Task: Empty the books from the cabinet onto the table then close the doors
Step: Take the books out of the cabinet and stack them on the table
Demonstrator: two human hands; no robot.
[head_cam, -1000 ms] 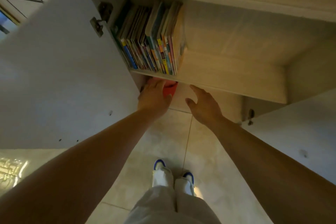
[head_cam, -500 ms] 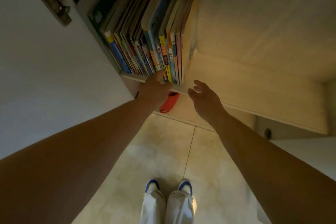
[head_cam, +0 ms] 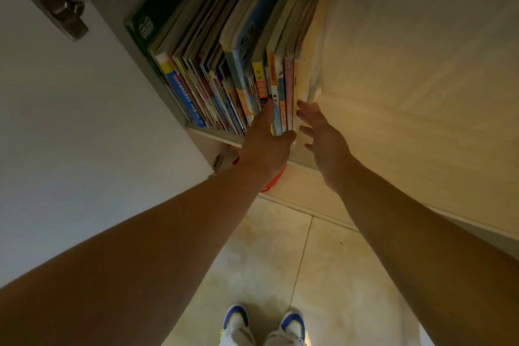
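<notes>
A person stands on a pale tiled floor (head_cam: 280, 247), white-and-blue shoes (head_cam: 264, 326) at the bottom of the view, both bare arms stretched toward an open cabinet.

The left hand (head_cam: 266, 140) lies against the spines at the right end of a row of books (head_cam: 224, 65), fingers reaching up over the spines and thumb hooked under the lower edge of the last few volumes. How firmly it holds them cannot be told. Just beside it, the right hand (head_cam: 323, 135) hovers with fingers spread and straight, its fingertips (head_cam: 302, 104) at the outer face of the rightmost book, holding nothing.

Below the hands, a red object (head_cam: 273, 181) shows partly in the lower compartment, mostly hidden behind the left wrist; what it is cannot be made out.

The books stand upright and tightly packed on the cabinet shelf (head_cam: 393, 121), filling only its left part and pressed against the left wall. A dark green volume (head_cam: 157, 14) is leftmost; thin, bright-spined paperbacks fill the middle; taller, pale-covered books close the row on the right. The shelf to the right of the row is bare wood.

The left cabinet door (head_cam: 70, 135) is swung open, white, with a metal hinge (head_cam: 53, 0) at its top edge near the cabinet frame.
</notes>
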